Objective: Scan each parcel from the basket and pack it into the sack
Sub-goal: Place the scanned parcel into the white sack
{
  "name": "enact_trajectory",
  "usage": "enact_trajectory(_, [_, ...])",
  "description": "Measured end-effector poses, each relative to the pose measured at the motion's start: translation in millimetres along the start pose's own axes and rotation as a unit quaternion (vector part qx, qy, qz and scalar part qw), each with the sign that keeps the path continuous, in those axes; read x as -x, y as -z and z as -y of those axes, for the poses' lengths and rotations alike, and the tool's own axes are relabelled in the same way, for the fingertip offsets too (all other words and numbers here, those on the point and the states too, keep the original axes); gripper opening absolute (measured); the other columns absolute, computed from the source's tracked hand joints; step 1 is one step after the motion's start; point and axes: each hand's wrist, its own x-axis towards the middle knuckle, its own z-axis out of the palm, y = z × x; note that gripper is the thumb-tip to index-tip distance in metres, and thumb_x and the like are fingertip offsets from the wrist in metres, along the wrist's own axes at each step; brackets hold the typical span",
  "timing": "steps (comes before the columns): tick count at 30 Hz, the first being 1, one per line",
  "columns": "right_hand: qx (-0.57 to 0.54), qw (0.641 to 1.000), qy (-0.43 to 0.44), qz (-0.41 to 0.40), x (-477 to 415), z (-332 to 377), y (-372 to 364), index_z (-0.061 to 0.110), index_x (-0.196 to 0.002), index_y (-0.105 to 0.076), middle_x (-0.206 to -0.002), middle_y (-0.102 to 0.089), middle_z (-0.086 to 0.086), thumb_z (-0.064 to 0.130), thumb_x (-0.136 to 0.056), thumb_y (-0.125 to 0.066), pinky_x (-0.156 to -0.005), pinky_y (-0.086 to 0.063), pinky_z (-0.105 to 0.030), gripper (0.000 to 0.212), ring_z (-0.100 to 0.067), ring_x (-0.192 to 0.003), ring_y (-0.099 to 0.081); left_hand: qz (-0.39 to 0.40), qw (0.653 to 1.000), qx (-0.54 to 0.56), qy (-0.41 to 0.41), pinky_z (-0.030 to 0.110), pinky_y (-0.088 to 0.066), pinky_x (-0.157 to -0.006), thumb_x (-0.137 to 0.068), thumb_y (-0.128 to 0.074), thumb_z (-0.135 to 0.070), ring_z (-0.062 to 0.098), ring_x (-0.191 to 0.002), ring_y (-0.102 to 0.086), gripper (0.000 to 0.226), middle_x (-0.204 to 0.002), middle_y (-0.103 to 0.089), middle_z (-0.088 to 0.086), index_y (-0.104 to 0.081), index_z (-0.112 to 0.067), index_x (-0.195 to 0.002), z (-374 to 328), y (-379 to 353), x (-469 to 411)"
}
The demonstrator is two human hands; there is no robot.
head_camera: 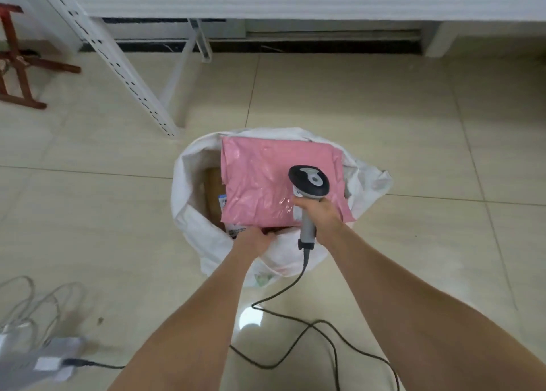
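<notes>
A white sack (189,183) stands open on the tiled floor. A pink plastic parcel (266,178) lies flat across its mouth, over a brown cardboard parcel (212,189) deeper inside. My left hand (254,238) grips the pink parcel's near edge, close to a white label. My right hand (320,216) holds a grey and black barcode scanner (308,183) by its handle, its head above the pink parcel's right side. The basket is out of view.
The scanner's black cable (295,325) loops over the floor between my arms. A white perforated shelf post (118,62) slants at upper left beside a red wooden stand (17,65). Grey cables and a grey device (44,358) lie at lower left.
</notes>
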Motion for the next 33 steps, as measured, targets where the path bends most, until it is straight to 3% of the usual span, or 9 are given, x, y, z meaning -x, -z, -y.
enact_trajectory(5, [0.001, 0.997, 0.008, 0.080, -26, -5, -10, 0.008, -0.097, -0.063, -0.081, -0.057, -0.004, 0.013, -0.083, -0.074, -0.064, -0.044, -0.030, 0.018, -0.018, -0.074, -0.053, 0.078, 0.941, -0.281, -0.173, 0.032, -0.046, -0.087, -0.081, -0.063, -0.043, 0.023, -0.112, -0.055, 0.055, -0.125, -0.057, -0.001, -0.050, -0.022, -0.131, -6, -8, -15])
enact_trajectory(7, [0.054, 0.994, 0.015, 0.095, -34, -6, -13, 0.016, -0.087, -0.060, -0.079, -0.058, -0.001, 0.017, -0.084, -0.074, -0.064, -0.046, -0.027, 0.014, -0.014, -0.071, -0.054, 0.182, 0.935, -0.260, -0.156, 0.026, -0.045, -0.073, -0.085, -0.065, -0.033, 0.019, -0.090, -0.057, 0.024, -0.100, -0.061, -0.003, -0.060, -0.017, -0.103, -14, 1, -22])
enact_trajectory(10, [0.111, 0.988, 0.011, 0.104, -44, -6, -11, 0.016, -0.091, -0.061, -0.092, -0.063, -0.005, 0.024, -0.083, -0.074, -0.081, -0.052, -0.033, 0.017, -0.020, -0.085, -0.061, 0.293, 0.944, -0.130, -0.074, 0.035, -0.051, -0.091, -0.087, -0.068, -0.019, 0.024, -0.107, -0.060, 0.031, -0.113, -0.063, 0.003, -0.063, -0.012, -0.117, -22, 36, -29])
enact_trajectory(17, [0.228, 0.959, 0.116, -0.125, -64, 16, 13, 0.015, -0.113, -0.061, -0.129, -0.048, -0.013, 0.031, -0.077, -0.070, -0.101, -0.045, -0.042, 0.040, -0.030, -0.116, -0.051, 0.282, 0.951, -0.109, -0.068, 0.027, -0.053, -0.076, -0.086, -0.069, -0.021, 0.021, -0.099, -0.062, 0.027, -0.112, -0.064, 0.004, -0.064, -0.015, -0.113, -24, 52, -33])
enact_trajectory(19, [0.281, 0.940, 0.121, -0.148, -71, 24, 22, 0.012, -0.127, -0.054, -0.139, -0.036, -0.015, 0.033, -0.077, -0.069, -0.105, -0.040, -0.043, 0.057, -0.033, -0.126, -0.041, 0.129, 0.984, -0.035, -0.122, 0.024, -0.047, -0.064, -0.085, -0.069, -0.034, 0.015, -0.079, -0.059, 0.018, -0.092, -0.065, 0.001, -0.069, -0.018, -0.095, -27, 56, -38])
enact_trajectory(21, [0.230, 0.960, 0.111, -0.112, -78, 28, 25, 0.008, -0.125, -0.055, -0.138, -0.043, -0.014, 0.026, -0.076, -0.074, -0.105, -0.043, -0.042, 0.056, -0.031, -0.122, -0.050, -0.191, 0.967, 0.018, -0.168, 0.024, -0.040, -0.059, -0.083, -0.067, -0.040, 0.015, -0.075, -0.060, 0.016, -0.079, -0.062, -0.007, -0.063, -0.024, -0.082, -27, 72, -37])
enact_trajectory(24, [0.162, 0.981, 0.093, -0.046, -78, 17, 21, 0.012, -0.095, -0.064, -0.113, -0.063, -0.010, 0.011, -0.076, -0.075, -0.095, -0.052, -0.039, 0.022, -0.024, -0.102, -0.063, -0.392, 0.909, -0.055, -0.132, 0.039, -0.048, -0.075, -0.073, -0.075, -0.040, 0.029, -0.111, -0.053, 0.058, -0.120, -0.051, 0.005, -0.047, -0.021, -0.121, -15, 98, -47])
enact_trajectory(28, [0.147, 0.985, 0.085, 0.012, -70, 2, 13, 0.007, -0.090, -0.065, -0.088, -0.064, -0.005, -0.005, -0.077, -0.068, -0.060, -0.050, -0.019, 0.017, -0.013, -0.079, -0.061, -0.160, 0.974, -0.114, -0.116, 0.047, -0.041, -0.100, -0.060, -0.086, -0.042, 0.031, -0.129, -0.041, 0.112, -0.147, -0.033, 0.008, -0.017, -0.028, -0.147, -5, 101, -46])
enact_trajectory(33, [0.226, 0.972, 0.023, 0.063, -61, 3, 22, 0.010, -0.086, -0.062, -0.097, -0.064, -0.008, -0.004, -0.076, -0.070, -0.084, -0.053, -0.036, 0.020, -0.025, -0.097, -0.059, 0.003, 0.937, -0.343, -0.073, 0.031, -0.042, -0.081, -0.067, -0.078, -0.049, 0.019, -0.101, -0.058, 0.055, -0.111, -0.062, -0.007, -0.056, -0.030, -0.113, -9, 73, -32])
